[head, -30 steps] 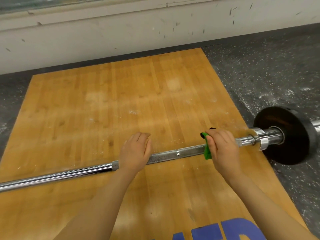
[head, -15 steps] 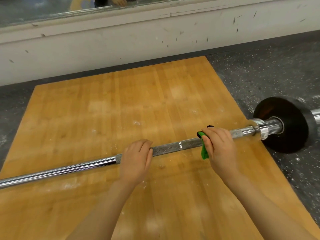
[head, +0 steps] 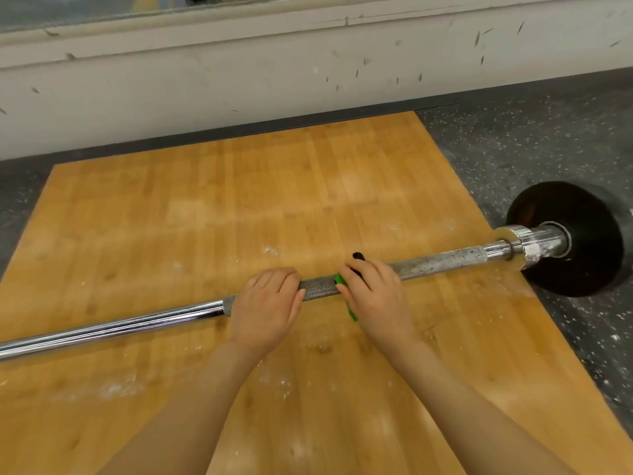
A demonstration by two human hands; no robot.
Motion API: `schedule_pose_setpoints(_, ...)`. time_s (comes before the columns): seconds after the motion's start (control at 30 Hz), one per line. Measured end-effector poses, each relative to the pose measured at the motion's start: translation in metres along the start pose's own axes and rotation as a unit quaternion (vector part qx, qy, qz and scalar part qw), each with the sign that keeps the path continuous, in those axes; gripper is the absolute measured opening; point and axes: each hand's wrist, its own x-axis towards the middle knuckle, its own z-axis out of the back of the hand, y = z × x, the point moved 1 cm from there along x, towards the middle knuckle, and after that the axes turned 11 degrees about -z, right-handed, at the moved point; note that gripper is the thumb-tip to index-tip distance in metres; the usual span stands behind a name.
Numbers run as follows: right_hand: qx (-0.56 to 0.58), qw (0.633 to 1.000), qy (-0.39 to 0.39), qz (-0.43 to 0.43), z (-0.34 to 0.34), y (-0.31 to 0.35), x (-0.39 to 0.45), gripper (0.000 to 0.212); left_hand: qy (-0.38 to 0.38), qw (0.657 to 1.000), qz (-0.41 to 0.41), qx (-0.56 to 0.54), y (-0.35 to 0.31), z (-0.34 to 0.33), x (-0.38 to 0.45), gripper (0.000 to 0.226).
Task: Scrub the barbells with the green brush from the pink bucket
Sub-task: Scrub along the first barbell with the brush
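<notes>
A steel barbell (head: 442,262) lies across a wooden platform (head: 308,186), running from the lower left up to a black weight plate (head: 589,214) at the right. My left hand (head: 267,306) grips the knurled part of the bar. Just to its right, my right hand (head: 373,296) holds the green brush (head: 350,311) against the bar; only slivers of green and a black tip show past my fingers. The knurling right of my hands is dusted white. The pink bucket is not in view.
White chalk flecks lie scattered on the wood. Dark speckled rubber floor (head: 534,138) borders the platform at right and left. A scuffed white wall (head: 239,80) with a mirror edge above runs along the back.
My right hand has slid the brush left along the bar, ending close beside my left hand. The view has shifted, so the plate sits further right.
</notes>
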Motion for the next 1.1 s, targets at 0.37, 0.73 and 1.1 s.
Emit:
schedule_pose_setpoints(0.37, -0.087, 0.994, 0.036, -0.055, 0.016, -0.084, 0.018, 0.037, -0.005, 1.0, -0.01, 0.021, 0.011, -0.006, 0.009, 0.035)
schedule_pose_setpoints(0.73, -0.019, 0.999, 0.033, 0.031, -0.011, -0.026, 0.016, 0.031, 0.001, 1.0, -0.006, 0.005, 0.012, -0.005, 0.01, 0.041)
schedule_pose_setpoints(1.1, -0.024, 0.993, 0.094, -0.066, 0.036, -0.069, 0.027, 0.028, 0.048, 0.999, -0.016, 0.003, 0.017, -0.003, 0.013, 0.043)
